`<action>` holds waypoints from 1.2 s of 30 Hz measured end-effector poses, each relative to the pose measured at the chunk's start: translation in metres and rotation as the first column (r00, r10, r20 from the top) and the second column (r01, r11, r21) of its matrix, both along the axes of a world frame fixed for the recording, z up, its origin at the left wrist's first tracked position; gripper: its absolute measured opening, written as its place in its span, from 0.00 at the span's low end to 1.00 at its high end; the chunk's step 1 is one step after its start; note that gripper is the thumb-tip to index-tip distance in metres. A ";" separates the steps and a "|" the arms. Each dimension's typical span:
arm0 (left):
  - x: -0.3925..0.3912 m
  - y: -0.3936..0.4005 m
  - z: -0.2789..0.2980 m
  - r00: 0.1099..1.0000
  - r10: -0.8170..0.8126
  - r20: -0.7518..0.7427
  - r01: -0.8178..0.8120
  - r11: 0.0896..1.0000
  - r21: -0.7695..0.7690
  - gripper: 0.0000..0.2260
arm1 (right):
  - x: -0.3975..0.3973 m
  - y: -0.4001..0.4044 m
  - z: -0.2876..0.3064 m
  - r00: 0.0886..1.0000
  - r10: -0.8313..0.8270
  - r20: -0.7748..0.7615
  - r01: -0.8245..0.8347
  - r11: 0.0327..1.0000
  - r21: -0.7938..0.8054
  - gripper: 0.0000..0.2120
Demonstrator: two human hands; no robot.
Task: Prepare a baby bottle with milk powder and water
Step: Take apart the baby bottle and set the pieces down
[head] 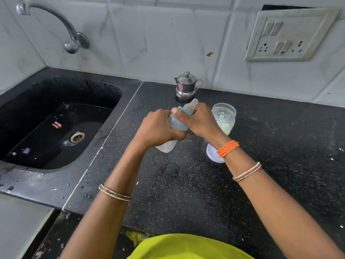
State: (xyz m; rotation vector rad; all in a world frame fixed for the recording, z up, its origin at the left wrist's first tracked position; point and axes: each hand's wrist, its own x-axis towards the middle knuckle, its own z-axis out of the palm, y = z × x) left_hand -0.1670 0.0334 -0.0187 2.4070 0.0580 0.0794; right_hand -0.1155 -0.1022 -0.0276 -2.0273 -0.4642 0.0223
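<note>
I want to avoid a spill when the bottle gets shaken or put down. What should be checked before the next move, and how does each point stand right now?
1. Both hands on the bottle: ok. The left hand wraps the baby bottle; the right hand grips its teal collar.
2. Collar screwed fully tight: cannot tell, fingers cover the thread.
3. Teat in place: ok, the teat sits in the collar.
4. Bottle upright: not ok, it is tilted, its base lifted toward the person.
5. Powder jar closed: not ok. The powder jar stands open, scoop inside; its lid lies on the counter.
6. Water level inside: cannot tell.
</note>
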 end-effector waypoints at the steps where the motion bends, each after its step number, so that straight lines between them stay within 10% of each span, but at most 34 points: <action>1: 0.000 0.005 0.004 0.993 -0.097 -0.061 0.087 0.985 -0.152 0.19 | -0.001 -0.002 0.003 0.997 0.073 0.018 -0.074 0.996 0.042 0.20; 5: -0.006 0.023 -0.007 0.765 -0.641 -0.053 0.310 0.440 -0.843 0.25 | -0.010 -0.013 0.030 0.864 0.502 -0.032 -0.496 0.861 0.110 0.12; 7: -0.006 0.024 -0.021 0.623 -0.781 0.052 0.273 0.155 -0.949 0.24 | -0.011 -0.019 0.046 0.725 0.666 -0.174 -0.656 0.745 0.118 0.11; 9: -0.004 0.023 -0.029 0.538 -0.836 0.109 0.285 0.059 -0.957 0.23 | -0.007 -0.027 0.057 0.637 0.729 -0.252 -0.735 0.672 0.086 0.21; 13: -0.004 0.023 -0.031 0.567 -0.819 0.081 0.316 0.126 -0.940 0.23 | 0.001 -0.041 0.064 0.596 0.759 -0.262 -0.771 0.632 0.079 0.32; 19: -0.001 0.021 -0.034 0.685 -0.729 0.013 0.314 0.280 -0.907 0.26 | -0.001 -0.039 0.065 0.749 0.635 -0.190 -0.642 0.766 0.033 0.20; 25: -0.004 0.025 -0.044 0.888 -0.458 -0.027 0.218 0.472 -0.854 0.25 | 0.013 -0.036 0.047 0.893 0.419 -0.168 -0.347 0.875 0.338 0.16; 29: -0.001 0.026 -0.065 0.998 -0.047 -0.043 -0.001 0.655 -0.756 0.26 | 0.021 -0.032 0.005 0.994 0.094 -0.063 -0.091 0.994 0.055 0.15; 36: -0.004 0.025 -0.108 0.987 0.155 0.051 -0.075 0.710 -0.700 0.24 | 0.002 -0.021 -0.065 0.998 0.065 -0.021 -0.069 0.938 -0.339 0.17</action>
